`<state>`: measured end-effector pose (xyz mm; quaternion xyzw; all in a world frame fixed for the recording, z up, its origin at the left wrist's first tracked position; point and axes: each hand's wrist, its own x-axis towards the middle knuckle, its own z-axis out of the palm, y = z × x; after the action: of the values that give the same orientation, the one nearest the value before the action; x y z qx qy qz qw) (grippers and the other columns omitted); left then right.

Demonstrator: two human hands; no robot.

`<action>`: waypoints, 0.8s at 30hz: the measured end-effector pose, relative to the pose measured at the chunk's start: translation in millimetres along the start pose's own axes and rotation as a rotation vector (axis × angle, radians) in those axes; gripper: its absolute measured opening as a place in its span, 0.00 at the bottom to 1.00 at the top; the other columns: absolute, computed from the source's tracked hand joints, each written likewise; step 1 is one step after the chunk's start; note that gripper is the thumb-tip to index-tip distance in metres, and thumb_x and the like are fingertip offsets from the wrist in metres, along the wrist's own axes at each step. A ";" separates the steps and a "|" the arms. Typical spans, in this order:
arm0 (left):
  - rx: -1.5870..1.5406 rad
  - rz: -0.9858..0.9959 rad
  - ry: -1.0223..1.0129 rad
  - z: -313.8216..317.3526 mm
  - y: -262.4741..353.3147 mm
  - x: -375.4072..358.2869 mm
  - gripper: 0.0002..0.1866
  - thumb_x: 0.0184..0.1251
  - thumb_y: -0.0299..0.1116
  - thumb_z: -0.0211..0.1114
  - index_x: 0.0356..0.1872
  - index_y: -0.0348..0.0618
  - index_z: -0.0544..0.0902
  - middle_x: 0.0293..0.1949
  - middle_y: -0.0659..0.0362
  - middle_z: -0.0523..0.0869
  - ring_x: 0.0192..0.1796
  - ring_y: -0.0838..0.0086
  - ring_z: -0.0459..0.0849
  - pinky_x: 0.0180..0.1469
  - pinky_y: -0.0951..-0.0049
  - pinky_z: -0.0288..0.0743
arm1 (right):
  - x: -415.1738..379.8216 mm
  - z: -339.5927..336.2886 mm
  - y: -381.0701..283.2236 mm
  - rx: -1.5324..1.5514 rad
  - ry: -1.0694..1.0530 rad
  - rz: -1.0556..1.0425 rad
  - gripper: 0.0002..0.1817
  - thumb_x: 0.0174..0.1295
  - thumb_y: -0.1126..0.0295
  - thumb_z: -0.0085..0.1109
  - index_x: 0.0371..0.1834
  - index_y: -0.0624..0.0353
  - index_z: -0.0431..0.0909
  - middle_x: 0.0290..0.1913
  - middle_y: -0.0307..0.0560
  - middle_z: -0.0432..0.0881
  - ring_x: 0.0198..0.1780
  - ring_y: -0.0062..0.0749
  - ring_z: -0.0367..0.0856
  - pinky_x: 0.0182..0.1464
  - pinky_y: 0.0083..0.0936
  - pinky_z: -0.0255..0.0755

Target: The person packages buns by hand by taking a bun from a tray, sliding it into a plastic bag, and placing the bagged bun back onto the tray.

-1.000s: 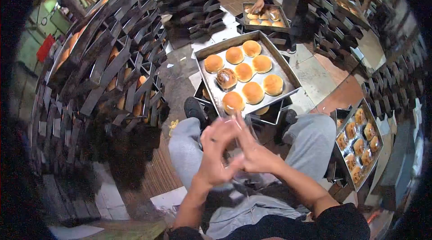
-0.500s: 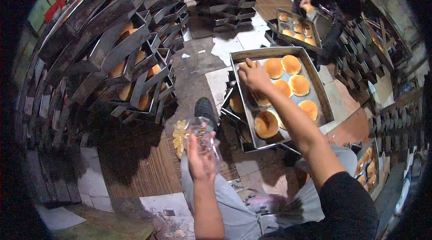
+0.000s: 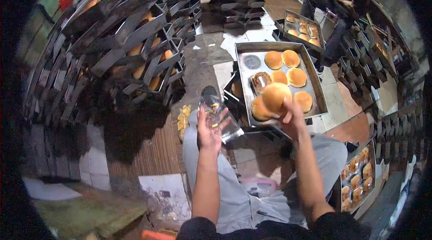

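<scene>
My right hand (image 3: 294, 123) grips a round golden bun (image 3: 275, 96), held above the near part of a metal tray (image 3: 318, 82). Several more buns (image 3: 297, 77) lie in that tray, and one of them, a darker bun (image 3: 261, 81), looks glossy, as if wrapped. A round mark shows on the tray's bare far-left corner. Upright to the left of the tray, my left hand (image 3: 209, 136) holds a clear plastic bag (image 3: 228, 125) with printed markings between thumb and fingers. The bag hangs apart from the bun.
Tall stacks of metal trays (image 3: 130, 39) with buns rise on the left. A co-worker (image 3: 344, 1) sits at the upper right behind another bun tray (image 3: 288, 35). A tray of shiny buns (image 3: 357, 177) stands at lower right. Yellow pieces (image 3: 183, 120) lie beside my leg.
My right hand has lifted a bun from the tray's far-left corner and drawn it back toward me. My left hand still holds the bag, now tilted to the right.
</scene>
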<state>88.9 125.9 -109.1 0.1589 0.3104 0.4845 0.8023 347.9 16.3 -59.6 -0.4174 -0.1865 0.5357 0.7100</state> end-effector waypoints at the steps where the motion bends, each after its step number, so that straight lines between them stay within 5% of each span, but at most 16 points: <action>1: -0.010 0.009 0.035 -0.3 -3.5 -1.7 0.25 0.83 0.56 0.54 0.65 0.49 0.74 0.61 0.46 0.83 0.62 0.46 0.86 0.57 0.43 0.88 | -35.8 21.9 7.7 0.000 -0.016 0.075 0.38 0.68 0.62 0.69 0.77 0.61 0.61 0.59 0.52 0.82 0.59 0.41 0.85 0.60 0.39 0.85; 4: -0.054 -0.015 0.003 2.2 -6.7 -15.2 0.25 0.82 0.58 0.55 0.65 0.51 0.72 0.61 0.47 0.83 0.59 0.46 0.87 0.57 0.40 0.87 | -91.6 42.4 19.7 -0.445 -0.146 0.250 0.35 0.63 0.65 0.75 0.72 0.59 0.72 0.57 0.48 0.85 0.57 0.34 0.85 0.60 0.34 0.82; 6: -0.091 -0.095 -0.033 7.2 -5.1 -33.5 0.25 0.81 0.58 0.55 0.64 0.52 0.73 0.61 0.47 0.83 0.60 0.46 0.87 0.57 0.39 0.87 | -104.1 76.0 33.3 -0.557 -0.227 -0.037 0.32 0.59 0.73 0.77 0.68 0.60 0.75 0.56 0.47 0.85 0.56 0.29 0.84 0.59 0.30 0.80; 8: -0.075 -0.123 -0.012 28.5 -6.3 -55.2 0.25 0.80 0.61 0.55 0.61 0.51 0.74 0.61 0.47 0.82 0.61 0.45 0.85 0.57 0.38 0.86 | -106.2 87.2 45.2 -1.099 -0.314 -0.576 0.31 0.60 0.74 0.74 0.68 0.62 0.75 0.64 0.62 0.80 0.64 0.57 0.82 0.64 0.42 0.79; 10: -0.211 -0.163 -0.099 29.4 -1.1 -63.8 0.25 0.81 0.61 0.54 0.59 0.51 0.74 0.62 0.47 0.81 0.61 0.44 0.85 0.58 0.37 0.85 | -120.8 94.7 57.5 -1.204 -0.430 -0.767 0.30 0.63 0.74 0.71 0.69 0.62 0.75 0.67 0.63 0.77 0.69 0.64 0.77 0.70 0.44 0.75; 11: -0.182 0.010 0.006 33.9 -4.3 -64.8 0.26 0.82 0.60 0.52 0.63 0.50 0.74 0.62 0.46 0.82 0.60 0.48 0.86 0.59 0.41 0.84 | -128.1 93.3 62.4 -1.236 -0.480 -0.691 0.28 0.67 0.75 0.67 0.71 0.62 0.74 0.71 0.67 0.74 0.74 0.66 0.71 0.75 0.48 0.69; 14: -0.090 -0.022 -0.215 9.8 -40.3 -66.5 0.30 0.83 0.61 0.49 0.68 0.48 0.73 0.60 0.46 0.84 0.56 0.53 0.88 0.59 0.47 0.84 | -111.8 89.2 70.9 -1.210 -0.388 -0.687 0.27 0.69 0.76 0.64 0.72 0.62 0.73 0.74 0.68 0.71 0.79 0.66 0.65 0.79 0.48 0.63; 15: -0.024 -0.007 -0.070 28.9 -55.7 -81.3 0.34 0.83 0.63 0.47 0.71 0.42 0.71 0.56 0.45 0.86 0.52 0.56 0.89 0.56 0.53 0.85 | -105.8 92.7 66.3 -1.270 -0.342 -0.654 0.26 0.70 0.76 0.63 0.71 0.63 0.74 0.75 0.67 0.70 0.81 0.64 0.62 0.80 0.48 0.60; 18: -0.019 -0.032 -0.081 19.7 -57.9 -68.4 0.37 0.82 0.65 0.47 0.69 0.40 0.73 0.52 0.44 0.88 0.47 0.57 0.90 0.51 0.55 0.87 | -105.4 90.9 58.5 -1.247 -0.397 -0.539 0.22 0.70 0.75 0.63 0.67 0.64 0.77 0.73 0.66 0.71 0.77 0.60 0.68 0.78 0.47 0.63; 19: -0.111 -0.089 -0.168 15.8 -47.4 -57.9 0.36 0.81 0.65 0.48 0.68 0.41 0.75 0.48 0.44 0.89 0.43 0.54 0.91 0.47 0.54 0.89 | -109.1 100.5 47.2 -1.148 -0.420 -0.521 0.14 0.72 0.74 0.62 0.57 0.64 0.80 0.60 0.63 0.81 0.67 0.52 0.79 0.71 0.44 0.70; 20: -0.208 -0.136 -0.138 13.2 -43.0 -54.6 0.35 0.81 0.65 0.49 0.66 0.41 0.76 0.45 0.43 0.90 0.40 0.53 0.92 0.43 0.54 0.90 | -110.7 104.5 43.9 -1.154 -0.414 -0.518 0.14 0.72 0.74 0.62 0.57 0.64 0.80 0.60 0.63 0.81 0.67 0.52 0.79 0.71 0.44 0.70; 22: -0.139 -0.128 -0.204 30.8 -48.4 -60.8 0.34 0.81 0.64 0.50 0.66 0.43 0.76 0.46 0.42 0.90 0.40 0.53 0.92 0.42 0.55 0.90 | -115.3 106.8 41.5 -0.837 -0.271 -0.006 0.08 0.72 0.71 0.64 0.48 0.64 0.81 0.45 0.53 0.85 0.49 0.41 0.85 0.56 0.35 0.78; 23: -0.188 -0.153 -0.255 38.3 -47.1 -64.4 0.33 0.81 0.63 0.51 0.67 0.45 0.76 0.50 0.44 0.90 0.44 0.54 0.92 0.44 0.54 0.90 | -112.5 97.2 43.9 -0.794 -0.338 0.031 0.09 0.73 0.68 0.65 0.42 0.64 0.79 0.35 0.45 0.85 0.38 0.28 0.83 0.44 0.28 0.79; 24: -0.186 -0.153 -0.256 43.4 -39.9 -62.7 0.33 0.81 0.63 0.51 0.67 0.45 0.76 0.50 0.44 0.90 0.44 0.54 0.92 0.44 0.54 0.90 | -114.7 94.3 40.7 -0.793 -0.337 0.029 0.09 0.73 0.68 0.65 0.42 0.64 0.79 0.35 0.45 0.85 0.38 0.28 0.83 0.44 0.28 0.79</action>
<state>123.1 53.8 -76.8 0.1202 0.1705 0.4243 0.8812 215.3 -48.6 -16.1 -0.5673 -0.4853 0.4933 0.4465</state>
